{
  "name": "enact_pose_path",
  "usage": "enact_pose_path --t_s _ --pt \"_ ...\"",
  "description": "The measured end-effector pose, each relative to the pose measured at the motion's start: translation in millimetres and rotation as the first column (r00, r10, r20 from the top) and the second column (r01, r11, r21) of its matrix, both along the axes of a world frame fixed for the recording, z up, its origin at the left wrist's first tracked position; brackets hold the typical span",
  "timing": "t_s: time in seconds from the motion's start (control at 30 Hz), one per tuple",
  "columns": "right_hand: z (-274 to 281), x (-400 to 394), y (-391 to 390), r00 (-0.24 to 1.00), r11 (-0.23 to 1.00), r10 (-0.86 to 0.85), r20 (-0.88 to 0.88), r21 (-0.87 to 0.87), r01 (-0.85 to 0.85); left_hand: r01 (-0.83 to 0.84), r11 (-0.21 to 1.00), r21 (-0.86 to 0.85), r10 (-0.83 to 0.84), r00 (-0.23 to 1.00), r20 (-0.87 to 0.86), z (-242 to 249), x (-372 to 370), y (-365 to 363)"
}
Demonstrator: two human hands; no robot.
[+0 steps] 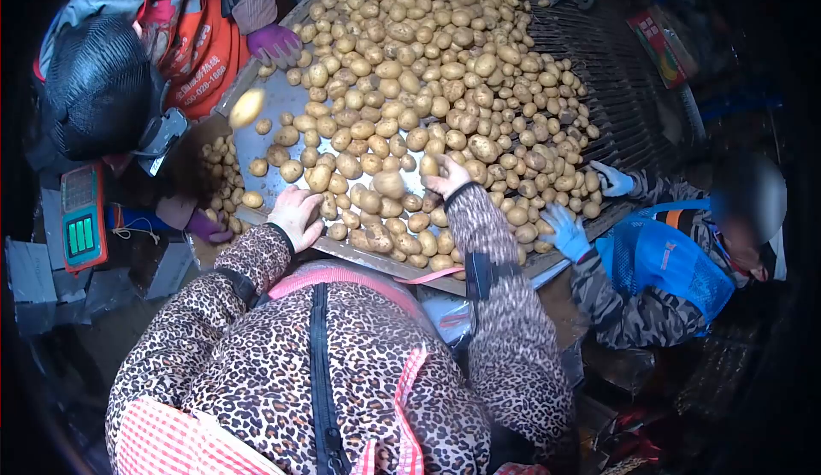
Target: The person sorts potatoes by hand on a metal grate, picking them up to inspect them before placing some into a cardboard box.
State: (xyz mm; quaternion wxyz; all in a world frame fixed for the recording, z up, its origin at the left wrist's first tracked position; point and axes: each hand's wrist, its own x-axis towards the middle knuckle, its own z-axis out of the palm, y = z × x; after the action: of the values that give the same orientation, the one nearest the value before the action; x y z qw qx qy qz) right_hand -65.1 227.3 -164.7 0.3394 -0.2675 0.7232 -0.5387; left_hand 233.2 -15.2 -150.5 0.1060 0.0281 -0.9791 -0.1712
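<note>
A big heap of yellow potatoes (428,56) covers a slanted metal sorting table (278,103). My left hand (295,214), in a leopard-print sleeve, lies back-up on the potatoes at the table's near edge. Its fingers curl down among them, and what they hold is hidden. My right hand (451,177) reaches further in, with its fingers closed around a small potato (428,165). A larger potato (389,184) lies just left of that hand. One blurred potato (246,107) is in the air above the table's left side.
At the left a person in an orange apron (201,56) works with purple gloves (274,43). At the right a person in a blue vest (658,257) has blue-gloved hands (566,231) on the potatoes. A red scale display (83,218) sits at the far left.
</note>
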Motion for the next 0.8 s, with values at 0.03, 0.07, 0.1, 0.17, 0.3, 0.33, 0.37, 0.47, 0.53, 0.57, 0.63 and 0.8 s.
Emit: enact_pose_path --t_s 0.03,0.07,0.1,0.17,0.3,0.33,0.37,0.47,0.53,0.57,0.63,0.8 --pt "7 18 9 0.99 0.993 -0.014 0.142 -0.112 0.03 -0.02 1.0 0.02 0.02 1.0 0.003 0 1 1" --pt "20 37 15 0.958 0.972 -0.02 0.288 -0.218 0.085 -0.048 0.998 0.033 0.049 0.999 -0.021 -8 3 1" --pt "18 46 20 0.923 0.955 -0.028 0.383 -0.263 0.138 -0.056 0.997 0.06 0.058 0.998 -0.019 -8 3 1" --pt "14 60 29 0.915 0.9 -0.051 0.4 -0.379 0.215 -0.055 0.992 0.117 0.068 0.991 -0.111 -6 4 0" --pt "75 100 60 0.853 0.873 -0.243 0.462 -0.279 0.4 0.265 0.961 0.079 -0.234 0.932 -0.277 35 -20 14" --pt "78 105 68 0.828 0.863 -0.259 0.498 -0.267 0.43 0.389 0.917 0.082 -0.353 0.892 -0.283 46 -30 23" --pt "84 114 69 0.799 0.837 -0.295 0.524 -0.261 0.481 0.488 0.873 0.015 -0.472 0.852 -0.229 58 -39 37" --pt "76 130 81 0.722 0.833 -0.355 0.594 -0.15 0.532 0.703 0.7 -0.129 -0.714 0.686 -0.137 30 -63 62" --pt "66 137 81 0.713 0.819 -0.487 0.505 -0.021 0.573 0.69 0.695 -0.201 -0.718 0.682 -0.142 23 -78 52" --pt "75 145 75 0.739 0.804 -0.571 0.358 0.061 0.592 0.595 0.77 -0.23 -0.63 0.766 -0.129 27 -82 45" --pt "62 144 80 0.88 0.875 -0.474 0.025 0.124 0.468 0.388 0.897 -0.211 -0.413 0.906 -0.092 36 -90 27" --pt "116 110 59 0.82 0.832 -0.224 -0.526 0.334 0.442 0.102 0.972 -0.21 -0.127 0.985 -0.114 56 -90 -11"
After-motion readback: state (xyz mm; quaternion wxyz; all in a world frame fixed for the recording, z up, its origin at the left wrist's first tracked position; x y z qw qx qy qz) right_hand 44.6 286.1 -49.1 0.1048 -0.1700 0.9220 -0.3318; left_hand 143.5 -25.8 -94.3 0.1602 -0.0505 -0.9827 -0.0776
